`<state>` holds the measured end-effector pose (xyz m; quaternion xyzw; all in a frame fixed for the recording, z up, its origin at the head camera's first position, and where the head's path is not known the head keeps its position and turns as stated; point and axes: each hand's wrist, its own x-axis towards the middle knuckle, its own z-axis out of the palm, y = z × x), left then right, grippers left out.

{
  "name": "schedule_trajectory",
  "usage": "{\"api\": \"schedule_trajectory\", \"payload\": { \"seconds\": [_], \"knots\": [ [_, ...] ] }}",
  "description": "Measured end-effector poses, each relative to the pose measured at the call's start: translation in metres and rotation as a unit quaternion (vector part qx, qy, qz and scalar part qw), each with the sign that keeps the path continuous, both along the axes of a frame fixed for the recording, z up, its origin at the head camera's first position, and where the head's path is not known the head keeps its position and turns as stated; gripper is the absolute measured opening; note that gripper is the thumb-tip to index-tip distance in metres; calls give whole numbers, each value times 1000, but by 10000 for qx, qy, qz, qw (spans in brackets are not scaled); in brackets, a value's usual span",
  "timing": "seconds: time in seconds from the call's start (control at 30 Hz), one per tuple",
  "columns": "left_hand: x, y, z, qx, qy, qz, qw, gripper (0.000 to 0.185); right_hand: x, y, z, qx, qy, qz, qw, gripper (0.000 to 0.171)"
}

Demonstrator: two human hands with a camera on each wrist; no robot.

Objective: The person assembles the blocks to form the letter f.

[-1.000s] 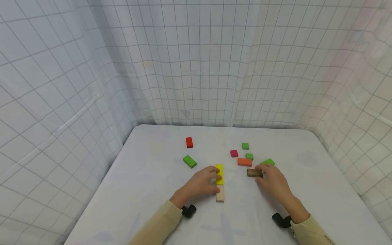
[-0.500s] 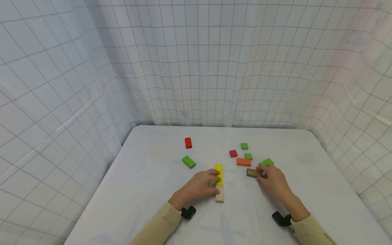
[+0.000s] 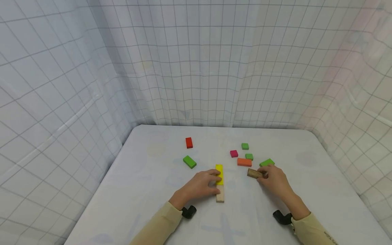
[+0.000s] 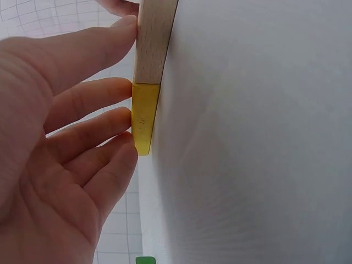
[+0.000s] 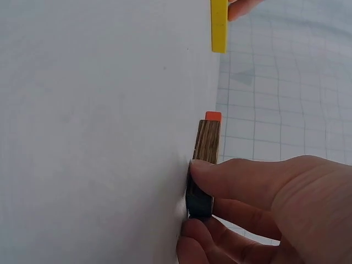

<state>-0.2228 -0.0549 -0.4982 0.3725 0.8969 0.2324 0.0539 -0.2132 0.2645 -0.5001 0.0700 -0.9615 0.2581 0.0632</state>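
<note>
My left hand (image 3: 200, 183) rests its fingertips along the left side of a yellow block (image 3: 219, 175) and a pale wooden block (image 3: 220, 194). These two lie end to end in one line. The left wrist view has the thumb at the wooden block (image 4: 153, 47) and fingertips at the yellow block (image 4: 144, 118), its fingers fairly straight. My right hand (image 3: 274, 178) pinches a dark brown wood-grain block (image 3: 253, 173) by its right end. In the right wrist view the thumb presses on the brown block (image 5: 207, 140), partly covering it; its lower end looks darker.
Just beyond the brown block lie an orange block (image 3: 244, 162) and a green block (image 3: 267, 162). Small green cubes (image 3: 245, 146) and a magenta one (image 3: 234, 153) are farther back. To the left are a green block (image 3: 190, 161) and a red block (image 3: 189, 143). Grid-patterned curtains (image 3: 196, 68) enclose the table.
The brown block has turned slightly, its right end swinging nearer to me, as my right hand shifts a little. My left hand stays beside the yellow and wooden blocks.
</note>
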Motion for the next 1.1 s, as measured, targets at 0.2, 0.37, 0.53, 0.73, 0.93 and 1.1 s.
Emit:
{"api": "schedule_trajectory", "payload": {
  "seconds": [0.2,0.37,0.53,0.73,0.93,1.1],
  "knots": [
    [-1,0,-2,-27,4,20,10000,47,2,0,2,-222,-108,-53,9997,32],
    [-1,0,-2,-7,-28,6,10000,47,3,-2,6,-409,-276,-163,9987,31],
    [0,0,-1,-24,-67,36,10000,47,2,-2,10,-547,-291,-235,9978,30],
    [2,1,2,-77,-121,67,9999,50,-1,-1,12,-839,-211,-200,9961,32],
    [4,1,6,-77,-216,41,9997,56,-4,0,9,-1094,-218,-164,9936,35],
    [3,0,6,-142,-236,18,9996,60,-5,-1,9,-1189,-188,-220,9925,37]
  ]
}}
